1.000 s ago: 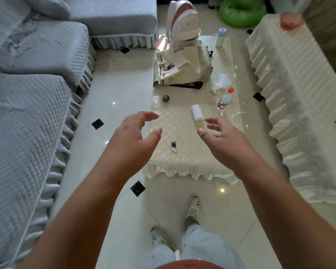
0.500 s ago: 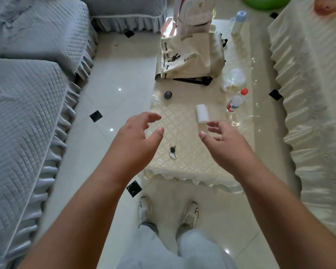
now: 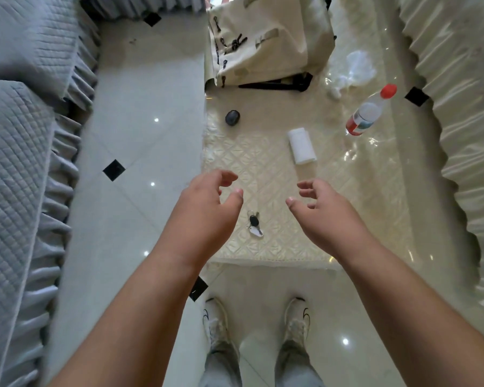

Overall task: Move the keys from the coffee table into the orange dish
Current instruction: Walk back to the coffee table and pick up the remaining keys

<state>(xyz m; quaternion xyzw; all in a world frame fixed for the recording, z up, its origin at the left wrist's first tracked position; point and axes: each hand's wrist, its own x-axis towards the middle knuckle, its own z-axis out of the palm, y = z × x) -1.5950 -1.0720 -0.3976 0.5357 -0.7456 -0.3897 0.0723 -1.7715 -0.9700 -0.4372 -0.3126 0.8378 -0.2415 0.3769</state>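
Note:
The keys (image 3: 254, 225), a small bunch with a black fob and a white tag, lie near the front edge of the cream quilted coffee table (image 3: 355, 208). My left hand (image 3: 207, 216) hovers just left of them, fingers curled apart and empty. My right hand (image 3: 324, 216) hovers to their right, also with fingers spread and holding nothing. Neither hand touches the keys. The orange dish is out of view.
On the table stand a cream tote bag (image 3: 266, 40), a dark oval object (image 3: 232, 117), a white roll (image 3: 302, 146), a red-capped bottle (image 3: 369, 113) and crumpled plastic (image 3: 355, 68). A grey sofa (image 3: 20, 135) runs along the left, a cream draped unit (image 3: 470, 121) along the right.
I have stepped closer to the table and the view has tilted down; the keys now lie between my two hands, which stay spread and empty. The orange dish has left the view.

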